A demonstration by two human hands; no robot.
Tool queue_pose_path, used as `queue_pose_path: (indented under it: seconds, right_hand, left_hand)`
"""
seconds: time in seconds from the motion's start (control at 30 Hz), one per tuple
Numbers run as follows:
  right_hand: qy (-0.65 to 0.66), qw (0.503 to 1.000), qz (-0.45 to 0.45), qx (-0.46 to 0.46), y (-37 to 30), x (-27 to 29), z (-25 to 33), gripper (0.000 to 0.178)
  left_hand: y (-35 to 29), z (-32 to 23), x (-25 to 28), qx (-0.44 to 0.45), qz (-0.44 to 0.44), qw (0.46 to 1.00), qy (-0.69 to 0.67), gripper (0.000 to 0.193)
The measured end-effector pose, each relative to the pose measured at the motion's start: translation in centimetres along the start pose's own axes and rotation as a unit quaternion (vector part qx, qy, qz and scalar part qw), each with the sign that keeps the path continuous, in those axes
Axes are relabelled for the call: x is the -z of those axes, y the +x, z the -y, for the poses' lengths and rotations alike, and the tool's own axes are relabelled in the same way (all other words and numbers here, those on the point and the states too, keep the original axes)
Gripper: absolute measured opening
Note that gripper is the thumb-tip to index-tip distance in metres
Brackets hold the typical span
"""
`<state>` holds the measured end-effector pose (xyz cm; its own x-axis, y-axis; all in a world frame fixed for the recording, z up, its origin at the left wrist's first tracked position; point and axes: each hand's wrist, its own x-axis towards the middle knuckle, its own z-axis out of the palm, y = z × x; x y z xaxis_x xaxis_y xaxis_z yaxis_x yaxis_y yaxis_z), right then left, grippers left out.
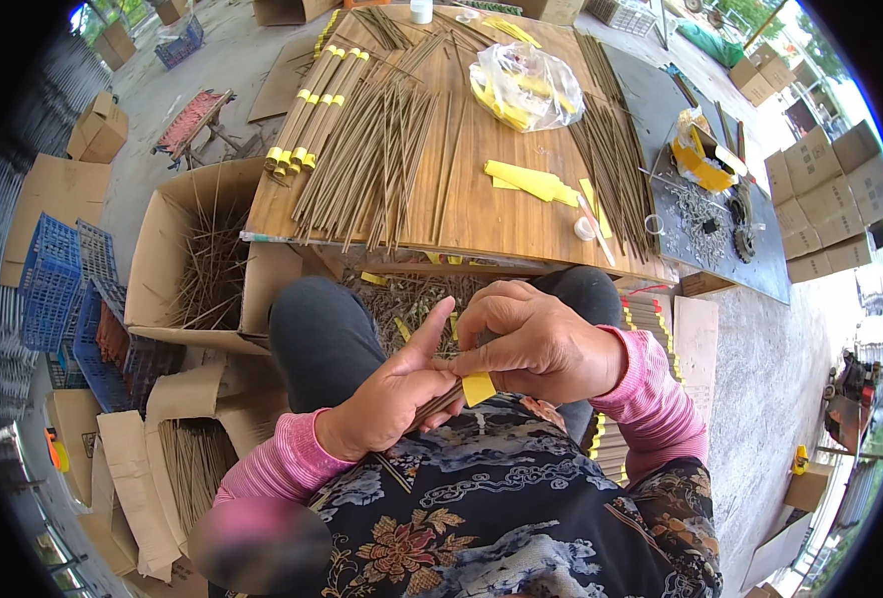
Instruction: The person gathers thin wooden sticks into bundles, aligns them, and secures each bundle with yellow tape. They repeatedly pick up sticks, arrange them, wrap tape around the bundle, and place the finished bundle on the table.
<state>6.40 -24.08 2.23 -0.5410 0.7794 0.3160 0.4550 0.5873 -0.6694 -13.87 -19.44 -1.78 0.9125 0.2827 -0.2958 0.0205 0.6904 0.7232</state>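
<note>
Over my lap, my left hand (393, 391) is wrapped round a small bundle of thin brown sticks (431, 411), its thumb pointing up and away. A yellow paper strip (478, 388) sits at the end of the bundle. My right hand (551, 344) is closed at that end, with thumb and forefinger pinched by the strip; its other fingertips are partly hidden. On the table ahead lie a broad spread of loose brown sticks (371, 149) and several finished bundles (312, 105) with yellow bands. A stack of yellow paper strips (531, 182) lies to their right.
The wooden table's near edge (461, 249) runs just beyond my knees. On it are a clear plastic bag (526, 85) and a small white round tub (585, 228). A cardboard box of sticks (197, 259) stands left. A dark board (701, 199) holds metal pieces.
</note>
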Motion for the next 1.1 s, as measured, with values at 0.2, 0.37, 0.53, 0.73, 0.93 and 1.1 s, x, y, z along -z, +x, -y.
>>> queue_pose_path:
  seconds: [0.2,0.37,0.53,0.73,0.93,1.1]
  right_hand:
    - [-0.108,0.992,-0.061,0.036,-0.3,-0.6,0.7,0.036]
    - [-0.155,0.978,-0.085,0.113,-0.4,-1.0,0.6,0.037]
    - [-0.182,0.958,-0.108,0.195,-0.1,-1.0,0.0,0.036]
    - [-0.181,0.938,-0.136,0.261,0.4,-0.9,-0.5,0.021]
    - [-0.24,0.915,-0.156,0.286,0.2,-0.8,-0.6,0.022]
    - [-0.191,0.924,-0.229,0.241,-0.4,-1.8,0.5,0.024]
  left_hand:
    - [-0.1,-0.8,-0.1,0.02,-0.02,0.999,0.017,0.054]
    - [-0.3,-0.9,-0.3,-0.005,-0.005,1.0,-0.015,0.055]
    - [-0.3,-1.8,-0.3,0.021,0.022,0.999,-0.033,0.06]
    - [-0.3,-2.3,-0.1,0.056,0.044,0.996,-0.046,0.062]
    - [-0.1,-2.6,-0.3,0.049,0.043,0.997,-0.039,0.064]
    - [-1.0,-3.6,-1.5,-0.013,-0.048,0.997,0.062,0.064]
